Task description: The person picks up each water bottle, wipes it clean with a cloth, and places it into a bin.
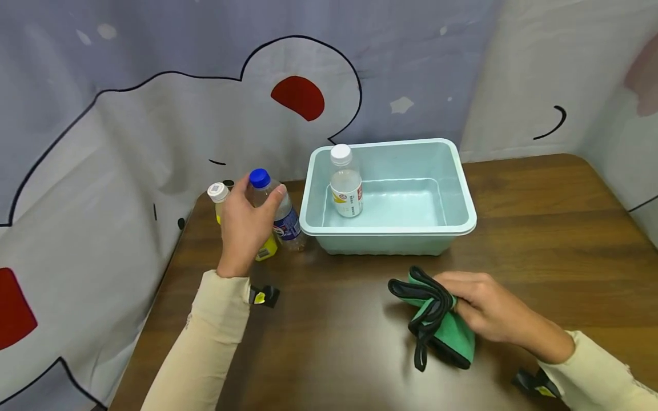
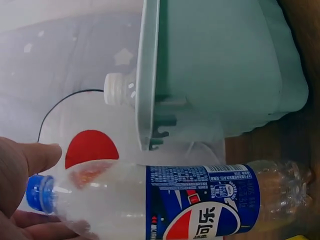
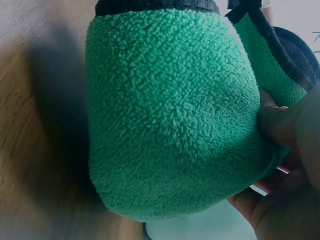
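Observation:
Thumb and fingers spread, my left hand (image 1: 247,225) is around the upper part of a clear cola bottle (image 1: 288,224) with a blue cap and blue label. In the left wrist view the thumb stands apart from the cap, while the fingers lie beside the neck of the cola bottle (image 2: 200,200). Folded and edged in black, a green towel (image 1: 457,337) hangs from my right hand (image 1: 488,308), which pinches it just over the table. The right wrist view shows its fluffy side, with the thumb (image 3: 277,122) pressed on the towel (image 3: 170,110).
A pale green plastic basin (image 1: 388,231) stands at the back of the wooden table (image 1: 329,342). Inside it, on the left, is a white-capped clear bottle (image 1: 346,188). A bottle with a white cap (image 1: 218,192) stands behind my left hand, near a yellow-labelled bottle part (image 1: 267,249). Printed fabric (image 1: 169,142) hangs behind.

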A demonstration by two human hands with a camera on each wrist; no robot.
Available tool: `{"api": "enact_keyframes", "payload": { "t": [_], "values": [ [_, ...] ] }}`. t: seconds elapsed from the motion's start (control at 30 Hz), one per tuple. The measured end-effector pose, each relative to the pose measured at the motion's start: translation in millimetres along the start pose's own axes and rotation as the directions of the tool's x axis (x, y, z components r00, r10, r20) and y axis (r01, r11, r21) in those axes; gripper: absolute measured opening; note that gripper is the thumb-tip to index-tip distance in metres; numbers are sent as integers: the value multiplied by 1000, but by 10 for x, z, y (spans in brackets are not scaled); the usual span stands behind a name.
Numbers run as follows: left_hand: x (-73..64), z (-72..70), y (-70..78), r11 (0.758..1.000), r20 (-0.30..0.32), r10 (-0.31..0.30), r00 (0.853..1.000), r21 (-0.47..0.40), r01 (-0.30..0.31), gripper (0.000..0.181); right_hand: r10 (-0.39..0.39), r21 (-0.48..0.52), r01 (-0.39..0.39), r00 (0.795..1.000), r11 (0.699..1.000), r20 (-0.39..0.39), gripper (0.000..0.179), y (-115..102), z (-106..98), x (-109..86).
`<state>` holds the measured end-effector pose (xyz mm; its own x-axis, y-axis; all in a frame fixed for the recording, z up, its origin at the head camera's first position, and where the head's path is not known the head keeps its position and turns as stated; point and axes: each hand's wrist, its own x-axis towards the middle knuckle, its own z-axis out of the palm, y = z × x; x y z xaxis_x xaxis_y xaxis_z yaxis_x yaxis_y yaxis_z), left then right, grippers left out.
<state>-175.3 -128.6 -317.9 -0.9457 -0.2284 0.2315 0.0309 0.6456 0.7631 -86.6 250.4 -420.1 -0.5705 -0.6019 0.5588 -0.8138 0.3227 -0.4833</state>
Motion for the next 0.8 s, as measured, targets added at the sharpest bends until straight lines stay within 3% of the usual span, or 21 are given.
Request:
{"api": "enact_keyframes", "payload": {
  "t": [0.27, 0.67, 0.8],
  "values": [
    [51, 62, -30, 999, -126, 38, 991, 26, -35, 35, -15, 12, 16, 1000, 1000, -14, 68, 31, 12, 32],
    [-63, -35, 23, 997, -106, 64, 992, 40, -60, 35, -1, 13, 2, 1000, 1000, -16, 66, 29, -18, 56],
    [-120, -73, 51, 994, -110, 108, 988, 46, -103, 33, 2, 13, -2, 1000, 1000, -16, 66, 19, -32, 66]
  ]
}}
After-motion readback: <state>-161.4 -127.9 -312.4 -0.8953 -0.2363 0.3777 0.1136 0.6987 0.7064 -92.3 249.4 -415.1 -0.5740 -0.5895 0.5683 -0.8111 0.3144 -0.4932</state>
